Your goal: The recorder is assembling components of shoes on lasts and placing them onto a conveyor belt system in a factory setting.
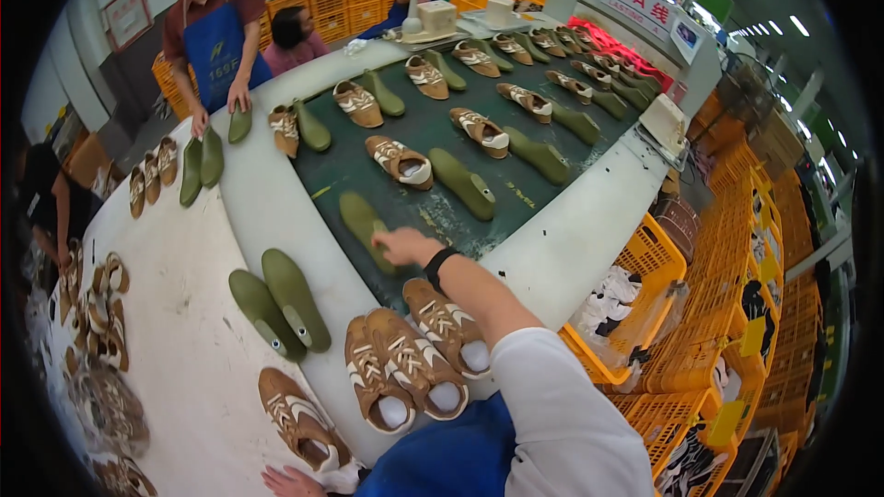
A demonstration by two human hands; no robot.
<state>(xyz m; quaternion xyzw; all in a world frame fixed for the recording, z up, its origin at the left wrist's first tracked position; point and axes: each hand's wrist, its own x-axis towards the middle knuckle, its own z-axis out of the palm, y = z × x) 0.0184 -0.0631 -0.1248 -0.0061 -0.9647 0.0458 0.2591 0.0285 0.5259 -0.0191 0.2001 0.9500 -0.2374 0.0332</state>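
Note:
My right hand (405,247), with a black band on the wrist, closes on the heel end of a green shoe last (362,221) at the near edge of the dark green conveyor belt (336,170). At the lower edge my left hand (293,481) is spread beside the heel of a brown sneaker (299,416) with white stripes. Just in front of me stand three more brown sneakers (405,359) on the white tabletop. To their left, a pair of green lasts (281,304) lies side by side.
Rows of brown sneakers (399,161) and green lasts (460,182) cover the belt. Across the table a person in a blue apron (221,51) handles other lasts (210,156). Stacked orange crates (700,313) line the right side. More shoes (106,313) sit at far left.

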